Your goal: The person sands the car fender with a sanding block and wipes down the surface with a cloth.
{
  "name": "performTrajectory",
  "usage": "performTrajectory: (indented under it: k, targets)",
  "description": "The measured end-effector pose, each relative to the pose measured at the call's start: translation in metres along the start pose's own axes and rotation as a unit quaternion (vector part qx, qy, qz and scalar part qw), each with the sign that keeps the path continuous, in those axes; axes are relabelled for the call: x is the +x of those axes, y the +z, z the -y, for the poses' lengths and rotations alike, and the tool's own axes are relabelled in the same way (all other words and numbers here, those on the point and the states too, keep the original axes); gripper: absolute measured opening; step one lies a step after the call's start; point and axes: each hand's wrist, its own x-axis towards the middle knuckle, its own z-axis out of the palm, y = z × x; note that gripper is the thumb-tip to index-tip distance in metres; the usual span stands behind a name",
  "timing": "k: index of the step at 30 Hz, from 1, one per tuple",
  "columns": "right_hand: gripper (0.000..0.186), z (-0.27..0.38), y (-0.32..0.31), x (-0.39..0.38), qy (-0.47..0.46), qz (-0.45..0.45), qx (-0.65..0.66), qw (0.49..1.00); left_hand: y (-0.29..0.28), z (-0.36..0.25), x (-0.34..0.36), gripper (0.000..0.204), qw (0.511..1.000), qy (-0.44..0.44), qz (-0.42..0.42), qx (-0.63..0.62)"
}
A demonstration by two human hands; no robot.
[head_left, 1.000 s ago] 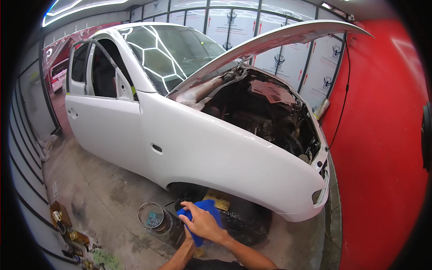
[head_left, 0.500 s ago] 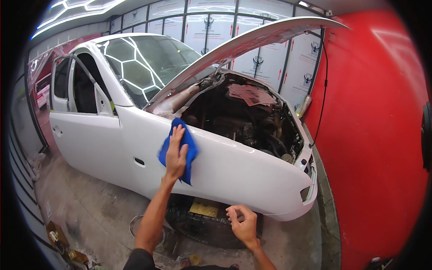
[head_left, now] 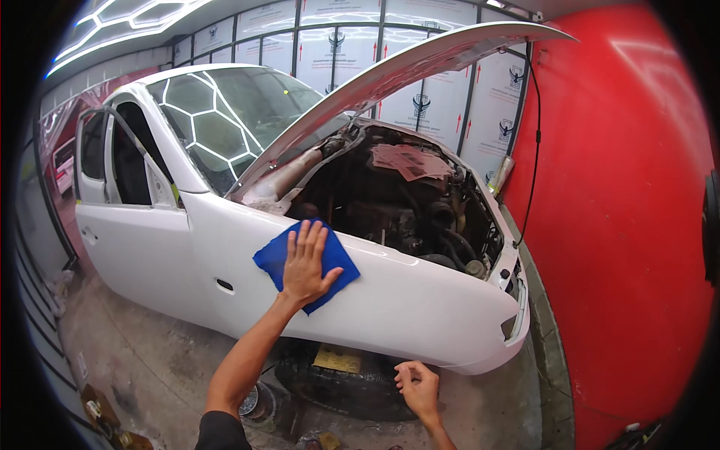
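Observation:
My left hand [head_left: 304, 262] lies flat with its fingers stretched out, pressing a blue cloth [head_left: 345, 274] against the white front fender [head_left: 420, 304] of a car. The cloth is spread out under the palm, just below the fender's upper edge. My right hand [head_left: 417, 388] hangs in front of the fender's lower edge, touching nothing that I can see. Its fingers are curled in toward the thumb, and no object shows in them. Behind it, under the fender, lies a black round thing like a wrapped tyre [head_left: 337, 384], with a yellow piece [head_left: 337, 358] on top.
The raised hood [head_left: 420, 64] stands over the engine bay [head_left: 375, 206], where pinkish sheets [head_left: 411, 161] lie. A dark cable [head_left: 538, 135] hangs by the red wall [head_left: 622, 225]. The front door [head_left: 135, 225] is at the left. A round can [head_left: 255, 401] stands near my left forearm.
My left hand has slid right and slightly down along the fender with the blue cloth, which is now spread wider. My right hand has moved a little right and down.

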Motion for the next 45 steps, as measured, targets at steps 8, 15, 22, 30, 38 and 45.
performTrajectory:
  k: [8,15,22,30,38,45]
  targets:
    - [0.013,-0.009,0.006,0.003,-0.044,0.010,-0.029,0.999,0.011,-0.049,0.015,0.092,0.996,0.071,0.032,-0.031]
    - [0.013,-0.015,-0.011,-0.001,-0.034,-0.017,-0.039,0.999,0.021,-0.088,0.021,0.091,0.993,0.101,0.052,-0.043]
    - [0.012,-0.015,-0.019,-0.007,-0.033,-0.033,-0.051,0.998,0.035,-0.128,0.026,0.092,0.987,0.134,0.074,-0.050]
    - [0.012,-0.034,-0.034,-0.011,-0.036,-0.049,-0.053,0.997,0.050,-0.177,0.029,0.090,0.979,0.171,0.091,-0.062]
    - [0.013,-0.035,-0.055,-0.014,-0.021,-0.072,-0.053,0.996,0.068,-0.224,0.033,0.090,0.971,0.205,0.100,-0.073]
    - [0.014,-0.045,-0.073,-0.014,-0.010,-0.094,-0.050,0.994,0.078,-0.261,0.035,0.089,0.962,0.240,0.104,-0.080]
